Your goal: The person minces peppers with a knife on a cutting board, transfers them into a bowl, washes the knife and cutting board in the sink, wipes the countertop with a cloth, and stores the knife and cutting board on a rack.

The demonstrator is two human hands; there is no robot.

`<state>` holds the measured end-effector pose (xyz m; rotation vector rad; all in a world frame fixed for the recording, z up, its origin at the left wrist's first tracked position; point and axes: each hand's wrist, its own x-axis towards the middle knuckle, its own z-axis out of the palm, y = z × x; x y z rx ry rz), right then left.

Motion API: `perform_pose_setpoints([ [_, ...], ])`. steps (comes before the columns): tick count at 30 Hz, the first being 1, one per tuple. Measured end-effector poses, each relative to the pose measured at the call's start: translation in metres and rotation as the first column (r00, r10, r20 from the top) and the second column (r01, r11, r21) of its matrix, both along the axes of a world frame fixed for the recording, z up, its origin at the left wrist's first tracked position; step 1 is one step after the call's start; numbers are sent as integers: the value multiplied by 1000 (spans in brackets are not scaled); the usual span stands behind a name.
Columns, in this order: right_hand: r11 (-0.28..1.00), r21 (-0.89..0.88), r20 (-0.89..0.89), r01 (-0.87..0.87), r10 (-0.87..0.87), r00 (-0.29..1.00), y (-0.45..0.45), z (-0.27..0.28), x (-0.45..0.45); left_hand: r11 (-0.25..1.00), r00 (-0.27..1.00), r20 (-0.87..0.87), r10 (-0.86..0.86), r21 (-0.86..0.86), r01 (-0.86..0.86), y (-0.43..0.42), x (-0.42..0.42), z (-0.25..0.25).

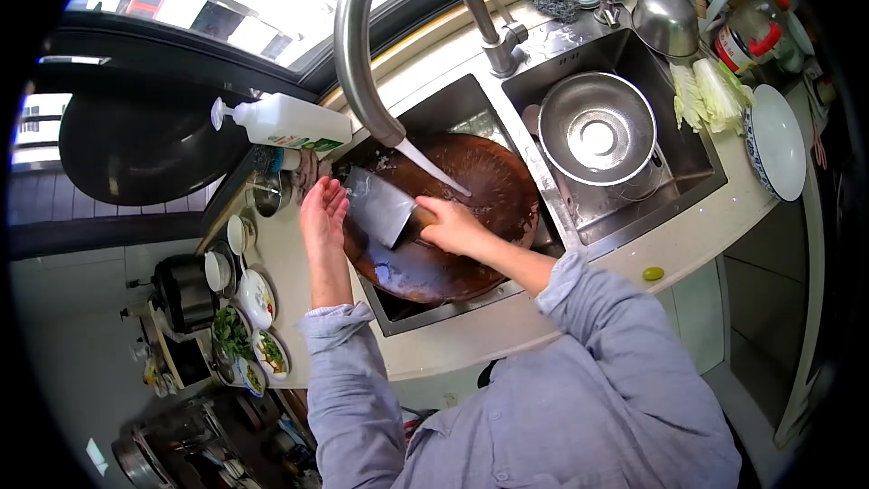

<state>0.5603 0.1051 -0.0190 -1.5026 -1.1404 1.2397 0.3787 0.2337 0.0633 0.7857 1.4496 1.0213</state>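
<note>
My right hand point(450, 225) is closed round the handle of a cleaver point(380, 206), whose broad wet blade points to the left. Beneath the cleaver, a round brown wooden chopping board point(493, 183) rests over the left sink basin. Water streams from the curved tap point(359, 54) onto the board. My left hand point(323, 214) is beside the blade's far end, palm showing and fingers stretched out, with nothing in it.
In the right basin point(625, 231) sits a metal bowl point(597, 127). Cabbage leaves point(720, 95) and a white dish point(777, 142) are on the right counter. A white pump bottle point(288, 122) stands by the window. Several dishes of food, including leafy greens point(233, 333), line the left counter.
</note>
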Motion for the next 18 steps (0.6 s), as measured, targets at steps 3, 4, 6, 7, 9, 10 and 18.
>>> perform_pose_setpoints([
  [3, 976, -203, 119, 83, -60, 991, -9, 5, 30, 999, 998, -27, -50, 6, 50, -15, -15, -1],
  [4, 981, -137, 132, 136, -118, 984, -15, -8, 37, 998, 997, -34, -64, 7, 65, -19, -16, -2],
  [6, 957, -160, 196, 243, -211, 958, -26, -16, 43, 997, 995, -56, -78, 19, 80, -24, -16, -12],
  [7, 951, -189, 205, 245, -205, 957, -34, -10, 46, 995, 994, -65, -90, 25, 92, -24, -12, -18],
  [9, 965, -195, 155, 176, -147, 977, -53, -9, 44, 998, 998, -27, -57, 7, 57, -25, -1, -29],
  [10, 977, -186, 107, 105, -86, 991, -66, -3, 46, 999, 999, 0, -50, 10, 50, -25, 6, -33],
  [18, 978, -153, 268, 143, -98, 958, -85, 4, 87, 978, 940, 313, -138, -107, 179, -62, 116, -38],
])
